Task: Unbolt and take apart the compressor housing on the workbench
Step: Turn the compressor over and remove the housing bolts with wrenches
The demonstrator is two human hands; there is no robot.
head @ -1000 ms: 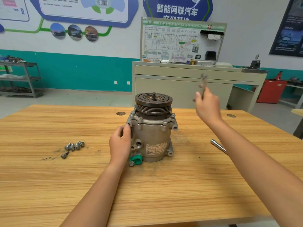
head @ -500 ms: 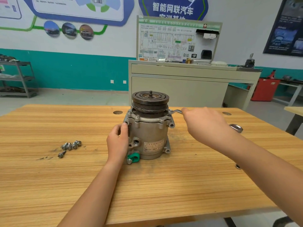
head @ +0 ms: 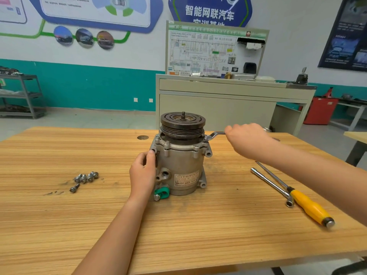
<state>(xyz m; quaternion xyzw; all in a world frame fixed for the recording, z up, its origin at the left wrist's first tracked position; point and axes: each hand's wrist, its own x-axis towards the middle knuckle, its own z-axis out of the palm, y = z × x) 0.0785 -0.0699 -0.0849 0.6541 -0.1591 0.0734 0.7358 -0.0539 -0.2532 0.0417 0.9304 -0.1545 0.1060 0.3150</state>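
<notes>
At the middle of a striped wooden workbench (head: 59,225), the compressor housing (head: 179,167) stands upright on its end. It is a grey cast-metal cylinder with a dark grooved pulley (head: 182,124) on top and a bolted flange just beneath it. From my remote seat I judge it heavy, rigid and top-weighted. Its smooth barrel could slide or twist on the wood when a bolt is cranked. The lugs and flange ears look like the surest places to hold it, not the pulley, which may spin.

The left hand (head: 142,173) grasps the housing's left side, fingers curled against the barrel and one fingertip up by a flange ear, bracing it. The right hand (head: 248,140) is clenched round the handle of a wrench (head: 215,134). The wrench's ring end sits at a flange bolt on the housing's right rear, just under the pulley. I cannot tell how firmly the ring is seated.

To the right, well apart from the housing, lie a screwdriver (head: 309,207) with a yellow handle and a slim steel socket bar (head: 270,183), meeting near the handle. A green cap (head: 161,192) sits at the housing's base on the near left. Further left, a small cluster of loose bolts (head: 86,178) rests on the wood; they look hard and likely to roll.
</notes>
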